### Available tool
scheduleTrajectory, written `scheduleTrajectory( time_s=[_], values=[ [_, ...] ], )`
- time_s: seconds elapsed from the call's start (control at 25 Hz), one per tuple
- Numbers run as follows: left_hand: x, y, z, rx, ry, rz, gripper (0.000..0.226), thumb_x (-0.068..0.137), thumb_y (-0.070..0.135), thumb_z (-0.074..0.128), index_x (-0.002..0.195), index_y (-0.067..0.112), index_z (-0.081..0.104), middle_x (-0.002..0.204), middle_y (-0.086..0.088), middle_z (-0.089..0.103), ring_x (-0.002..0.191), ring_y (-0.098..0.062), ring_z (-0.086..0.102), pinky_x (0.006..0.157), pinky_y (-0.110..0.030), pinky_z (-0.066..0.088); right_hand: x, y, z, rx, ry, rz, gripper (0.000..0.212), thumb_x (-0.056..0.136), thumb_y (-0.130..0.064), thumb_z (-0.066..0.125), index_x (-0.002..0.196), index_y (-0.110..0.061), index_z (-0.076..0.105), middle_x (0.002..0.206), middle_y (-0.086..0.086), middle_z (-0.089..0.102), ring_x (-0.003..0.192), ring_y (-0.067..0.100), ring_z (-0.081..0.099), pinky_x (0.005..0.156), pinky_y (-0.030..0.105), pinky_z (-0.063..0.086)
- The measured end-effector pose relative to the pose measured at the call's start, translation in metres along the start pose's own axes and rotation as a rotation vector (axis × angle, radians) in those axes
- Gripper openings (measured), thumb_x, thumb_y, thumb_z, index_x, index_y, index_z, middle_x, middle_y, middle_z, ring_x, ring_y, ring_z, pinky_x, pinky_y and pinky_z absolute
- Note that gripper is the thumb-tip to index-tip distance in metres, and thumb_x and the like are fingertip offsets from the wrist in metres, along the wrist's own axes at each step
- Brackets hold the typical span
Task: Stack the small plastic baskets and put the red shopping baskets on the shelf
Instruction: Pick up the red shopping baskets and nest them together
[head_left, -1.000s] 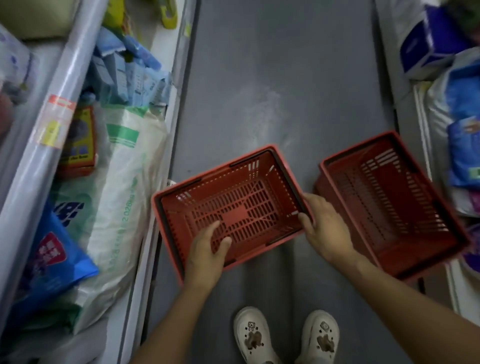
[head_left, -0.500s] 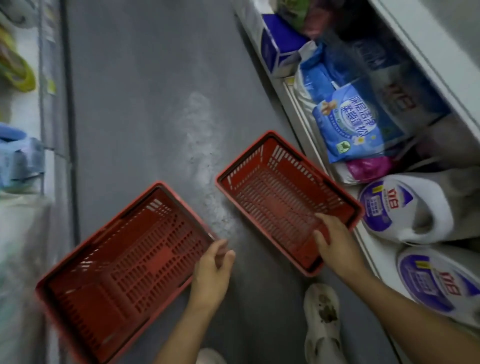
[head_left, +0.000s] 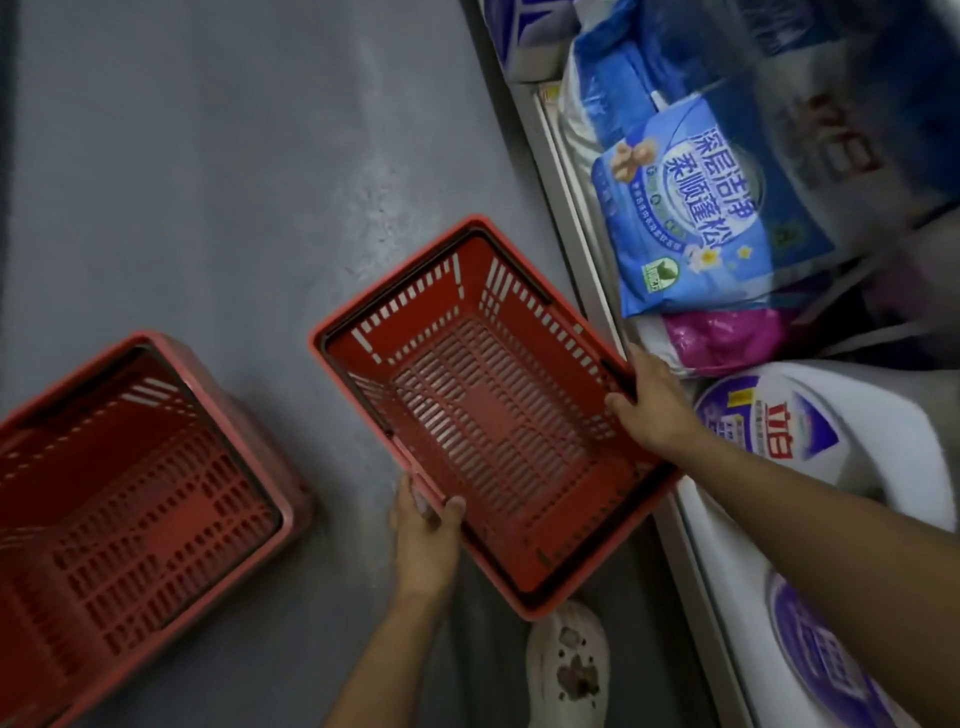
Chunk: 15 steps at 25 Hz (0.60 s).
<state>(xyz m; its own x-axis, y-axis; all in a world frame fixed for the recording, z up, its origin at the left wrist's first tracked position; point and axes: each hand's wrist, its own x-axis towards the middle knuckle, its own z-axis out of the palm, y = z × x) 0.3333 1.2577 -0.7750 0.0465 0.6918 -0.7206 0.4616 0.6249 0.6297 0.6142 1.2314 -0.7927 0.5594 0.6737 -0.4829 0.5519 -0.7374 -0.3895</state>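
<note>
Fingers of the left hand (head_left: 423, 540) curl over the near long rim of the right red basket (head_left: 488, 410), thumb inside the wall; fingers of the right hand (head_left: 652, 408) wrap the opposite rim, beside the shelf edge (head_left: 582, 249). Both hands grip this one basket between them.

Far left, the other red basket (head_left: 130, 525) sits on the grey floor (head_left: 208, 156), untouched, partly cut off by the picture's edge. Both baskets are red plastic with slotted walls and bases, and a dark handle folded down along the rim. The held basket lies tilted, its long axis slanting from upper left to lower right; whether it touches the floor I cannot tell. A strip of floor separates the two baskets.

Beyond them the floor runs wide. To the right, the held basket's corner comes close to the shelf edge, behind which lie a blue detergent bag (head_left: 711, 208), a pink bag (head_left: 727, 338) and white jugs (head_left: 810, 436). A white shoe (head_left: 569, 670) stands just below the basket.
</note>
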Motion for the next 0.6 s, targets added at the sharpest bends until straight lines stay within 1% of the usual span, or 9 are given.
scheduleTrajectory(
  time_s=[0.08, 0.16, 0.24, 0.32, 0.36, 0.44, 0.48, 0.56, 0.6],
  values=[
    [-0.002, 0.005, 0.004, -0.101, -0.026, -0.031, 0.068, 0.091, 0.008, 0.063, 0.148, 0.021, 0.029, 0.128, 0.005, 0.056, 0.118, -0.025, 0.057, 0.108, -0.046, 0.043, 0.015, 0.009, 0.007, 0.031, -0.059, 0.003, 0.074, 0.074, -0.040, 0.062, 0.140, -0.017, 0.035, 0.132, 0.017, 0.054, 0.121, 0.036, 0.052, 0.100, 0.050, 0.043],
    [0.000, 0.004, 0.005, -0.198, -0.044, -0.072, 0.072, 0.091, 0.002, 0.062, 0.150, 0.020, 0.024, 0.120, 0.012, 0.057, 0.118, -0.026, 0.058, 0.107, -0.048, 0.043, 0.026, 0.017, 0.013, 0.099, -0.096, 0.019, 0.071, 0.062, -0.052, 0.056, 0.128, -0.033, 0.040, 0.123, 0.009, 0.061, 0.111, 0.031, 0.060, 0.095, 0.051, 0.048],
    [0.003, 0.004, -0.001, -0.270, -0.042, -0.106, 0.080, 0.087, 0.004, 0.068, 0.151, 0.024, 0.024, 0.127, 0.005, 0.058, 0.121, -0.027, 0.058, 0.107, -0.052, 0.043, 0.021, 0.016, 0.016, 0.183, -0.080, 0.030, 0.067, 0.055, -0.052, 0.056, 0.120, -0.042, 0.044, 0.116, 0.003, 0.065, 0.107, 0.027, 0.063, 0.094, 0.052, 0.048],
    [0.003, 0.011, -0.013, -0.284, -0.022, -0.118, 0.088, 0.079, 0.010, 0.077, 0.149, 0.029, 0.027, 0.138, -0.002, 0.055, 0.121, -0.026, 0.059, 0.105, -0.052, 0.046, -0.003, 0.002, 0.012, 0.267, -0.020, 0.041, 0.061, 0.058, -0.048, 0.059, 0.118, -0.048, 0.047, 0.115, -0.002, 0.066, 0.107, 0.023, 0.062, 0.096, 0.052, 0.047],
    [0.001, 0.015, -0.020, -0.291, -0.005, -0.121, 0.087, 0.077, 0.011, 0.079, 0.147, 0.029, 0.031, 0.136, -0.003, 0.057, 0.117, -0.024, 0.061, 0.101, -0.048, 0.049, -0.017, -0.009, 0.008, 0.305, 0.013, 0.049, 0.059, 0.062, -0.046, 0.061, 0.119, -0.050, 0.047, 0.116, -0.003, 0.065, 0.109, 0.023, 0.061, 0.098, 0.052, 0.046],
    [-0.006, 0.022, -0.031, -0.297, 0.054, -0.088, 0.068, 0.083, 0.003, 0.073, 0.137, 0.025, 0.040, 0.111, 0.002, 0.064, 0.097, -0.014, 0.065, 0.084, -0.028, 0.054, -0.040, -0.027, 0.000, 0.380, 0.069, 0.074, 0.053, 0.071, -0.043, 0.064, 0.120, -0.050, 0.048, 0.117, -0.003, 0.065, 0.110, 0.024, 0.060, 0.099, 0.054, 0.043],
    [-0.013, 0.026, -0.039, -0.283, 0.103, -0.057, 0.061, 0.085, 0.000, 0.069, 0.134, 0.023, 0.042, 0.100, 0.005, 0.064, 0.087, -0.008, 0.065, 0.073, -0.019, 0.052, -0.053, -0.036, -0.005, 0.418, 0.103, 0.082, 0.049, 0.075, -0.040, 0.065, 0.120, -0.049, 0.050, 0.115, -0.002, 0.066, 0.109, 0.024, 0.061, 0.099, 0.055, 0.043],
    [-0.028, 0.036, -0.060, -0.231, 0.204, 0.023, 0.061, 0.086, -0.003, 0.067, 0.139, 0.017, 0.046, 0.100, -0.002, 0.068, 0.078, -0.002, 0.066, 0.066, -0.010, 0.050, -0.080, -0.055, -0.016, 0.498, 0.163, 0.079, 0.043, 0.082, -0.030, 0.067, 0.122, -0.041, 0.055, 0.113, -0.001, 0.066, 0.106, 0.022, 0.062, 0.098, 0.052, 0.046],
    [-0.035, 0.038, -0.071, -0.210, 0.245, 0.069, 0.061, 0.085, -0.005, 0.067, 0.138, 0.018, 0.047, 0.106, -0.009, 0.069, 0.082, -0.007, 0.067, 0.071, -0.012, 0.051, -0.091, -0.065, -0.022, 0.540, 0.176, 0.063, 0.042, 0.085, -0.024, 0.067, 0.124, -0.037, 0.057, 0.112, -0.001, 0.066, 0.105, 0.020, 0.062, 0.098, 0.048, 0.048]
  ],
)
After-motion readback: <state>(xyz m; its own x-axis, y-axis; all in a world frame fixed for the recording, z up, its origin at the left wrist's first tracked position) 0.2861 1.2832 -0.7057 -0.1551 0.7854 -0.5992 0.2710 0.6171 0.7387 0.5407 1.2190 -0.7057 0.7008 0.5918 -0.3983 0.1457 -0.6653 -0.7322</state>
